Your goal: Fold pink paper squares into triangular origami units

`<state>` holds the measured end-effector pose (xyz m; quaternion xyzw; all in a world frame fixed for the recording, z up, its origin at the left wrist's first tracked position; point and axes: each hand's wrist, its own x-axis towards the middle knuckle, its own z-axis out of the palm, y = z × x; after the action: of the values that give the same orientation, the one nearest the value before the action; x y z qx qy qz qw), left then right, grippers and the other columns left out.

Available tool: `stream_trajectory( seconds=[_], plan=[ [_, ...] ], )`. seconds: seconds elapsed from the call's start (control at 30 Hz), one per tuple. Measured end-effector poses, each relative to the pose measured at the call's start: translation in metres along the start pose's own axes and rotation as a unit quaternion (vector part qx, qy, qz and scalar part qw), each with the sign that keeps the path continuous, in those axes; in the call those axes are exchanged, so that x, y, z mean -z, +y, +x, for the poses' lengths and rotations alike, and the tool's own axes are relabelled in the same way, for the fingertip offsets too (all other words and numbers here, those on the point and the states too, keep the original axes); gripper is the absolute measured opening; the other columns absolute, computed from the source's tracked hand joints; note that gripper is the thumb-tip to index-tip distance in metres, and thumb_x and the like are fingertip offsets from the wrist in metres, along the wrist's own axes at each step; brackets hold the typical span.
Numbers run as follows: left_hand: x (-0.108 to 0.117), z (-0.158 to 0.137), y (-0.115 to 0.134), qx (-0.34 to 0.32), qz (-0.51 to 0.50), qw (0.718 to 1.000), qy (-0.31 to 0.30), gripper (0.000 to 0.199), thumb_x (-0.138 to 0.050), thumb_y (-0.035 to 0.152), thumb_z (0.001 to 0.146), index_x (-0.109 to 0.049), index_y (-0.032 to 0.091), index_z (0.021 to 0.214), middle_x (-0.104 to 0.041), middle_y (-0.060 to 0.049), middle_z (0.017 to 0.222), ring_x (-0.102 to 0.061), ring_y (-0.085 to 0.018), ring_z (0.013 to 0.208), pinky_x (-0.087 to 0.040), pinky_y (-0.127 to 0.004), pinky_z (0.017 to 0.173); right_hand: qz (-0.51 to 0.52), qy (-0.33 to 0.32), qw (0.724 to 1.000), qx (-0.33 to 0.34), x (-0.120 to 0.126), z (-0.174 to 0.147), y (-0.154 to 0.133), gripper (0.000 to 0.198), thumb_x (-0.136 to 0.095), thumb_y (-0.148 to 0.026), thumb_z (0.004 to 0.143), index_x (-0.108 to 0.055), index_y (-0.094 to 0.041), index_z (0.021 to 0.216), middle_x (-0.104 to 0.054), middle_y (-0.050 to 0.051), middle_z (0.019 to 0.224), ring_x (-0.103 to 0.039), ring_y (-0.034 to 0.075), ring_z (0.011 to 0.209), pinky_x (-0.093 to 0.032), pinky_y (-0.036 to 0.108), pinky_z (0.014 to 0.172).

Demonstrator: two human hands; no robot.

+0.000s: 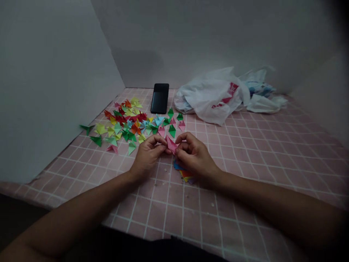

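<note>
A pink folded paper piece (pixel 171 145) is held up between my two hands over the table. My left hand (pixel 149 152) pinches its left side between thumb and fingers. On the other side, my right hand (pixel 195 154) grips its lower right edge with thumb and curled fingers. Beneath the right hand lies a stack of coloured paper sheets (pixel 185 175), blue, orange and yellow, partly hidden by that hand. Beyond the left hand spreads a pile of small folded paper pieces (pixel 128 135) in red, green, yellow, pink and pale blue.
A black phone (pixel 160 98) lies behind the pile. To its right is a crumpled white plastic bag (pixel 212 95), with another white and blue package (pixel 260 89) beside it. The pink checked tablecloth (pixel 256 145) meets walls at the left and back.
</note>
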<state>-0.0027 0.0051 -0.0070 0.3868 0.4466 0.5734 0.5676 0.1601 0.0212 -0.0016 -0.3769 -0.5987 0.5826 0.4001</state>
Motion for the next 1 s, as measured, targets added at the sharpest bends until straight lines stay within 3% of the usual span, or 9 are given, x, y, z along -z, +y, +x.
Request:
stream_trajectory(
  seconds=[0.17, 0.37, 0.5, 0.67, 0.83, 1.0],
  plan=[
    [-0.0036, -0.0018, 0.0030, 0.031, -0.017, 0.999, 0.020, 0.014, -0.075, 0.018, 0.067, -0.062, 0.017, 0.073, -0.067, 0.002, 0.066, -0.065, -0.010, 0.057, -0.055, -0.020, 0.056, -0.027, -0.004, 0.999, 0.023, -0.0006, -0.0016, 0.0042, 0.015, -0.057, -0.017, 0.082, -0.049, -0.024, 0.092, -0.048, -0.009, 0.057, -0.041, 0.009, 0.048, -0.029, 0.022, 0.047],
    [-0.0057, -0.0015, 0.0045, 0.046, -0.053, 0.997, 0.029, 0.012, -0.073, 0.015, 0.066, -0.063, 0.015, 0.074, -0.066, 0.002, 0.062, -0.063, -0.009, 0.056, -0.056, -0.020, 0.059, -0.096, -0.010, 0.993, 0.072, 0.0013, -0.0034, 0.0007, 0.006, -0.054, -0.021, 0.088, -0.060, -0.021, 0.088, -0.061, -0.001, 0.073, -0.055, 0.013, 0.062, -0.041, 0.025, 0.057],
    [-0.0053, -0.0008, 0.0045, 0.054, -0.085, 0.994, 0.028, 0.015, -0.072, 0.015, 0.065, -0.062, 0.014, 0.075, -0.065, 0.002, 0.059, -0.062, -0.009, 0.057, -0.055, -0.021, 0.060, -0.180, -0.005, 0.970, 0.162, 0.0039, -0.0024, 0.0004, 0.004, -0.063, -0.024, 0.088, -0.063, -0.020, 0.090, -0.069, 0.002, 0.080, -0.063, 0.015, 0.071, -0.047, 0.026, 0.064],
    [-0.0048, -0.0007, 0.0022, 0.051, -0.103, 0.993, 0.003, 0.019, -0.076, 0.019, 0.067, -0.063, 0.014, 0.081, -0.065, 0.002, 0.067, -0.062, -0.010, 0.061, -0.055, -0.024, 0.064, -0.272, 0.014, 0.930, 0.246, 0.0046, -0.0022, 0.0038, 0.009, -0.058, -0.014, 0.090, -0.061, -0.018, 0.083, -0.067, 0.002, 0.074, -0.061, 0.013, 0.065, -0.045, 0.023, 0.062],
    [-0.0039, -0.0003, -0.0019, 0.035, -0.062, 0.997, -0.002, 0.029, -0.082, 0.027, 0.067, -0.059, 0.015, 0.080, -0.063, 0.003, 0.073, -0.061, -0.009, 0.064, -0.052, -0.023, 0.066, -0.332, 0.003, 0.899, 0.285, 0.0048, -0.0042, 0.0035, 0.012, -0.054, -0.015, 0.093, -0.060, -0.019, 0.083, -0.067, 0.002, 0.074, -0.061, 0.014, 0.064, -0.045, 0.024, 0.061],
    [-0.0038, -0.0010, -0.0017, 0.024, -0.001, 1.000, 0.011, 0.028, -0.079, 0.033, 0.071, -0.058, 0.015, 0.075, -0.061, 0.003, 0.070, -0.059, -0.009, 0.063, -0.049, -0.023, 0.065, -0.346, -0.002, 0.890, 0.297, 0.0039, -0.0055, 0.0068, 0.014, -0.052, -0.018, 0.096, -0.060, -0.019, 0.085, -0.068, 0.004, 0.076, -0.062, 0.015, 0.066, -0.045, 0.026, 0.062]
  ],
)
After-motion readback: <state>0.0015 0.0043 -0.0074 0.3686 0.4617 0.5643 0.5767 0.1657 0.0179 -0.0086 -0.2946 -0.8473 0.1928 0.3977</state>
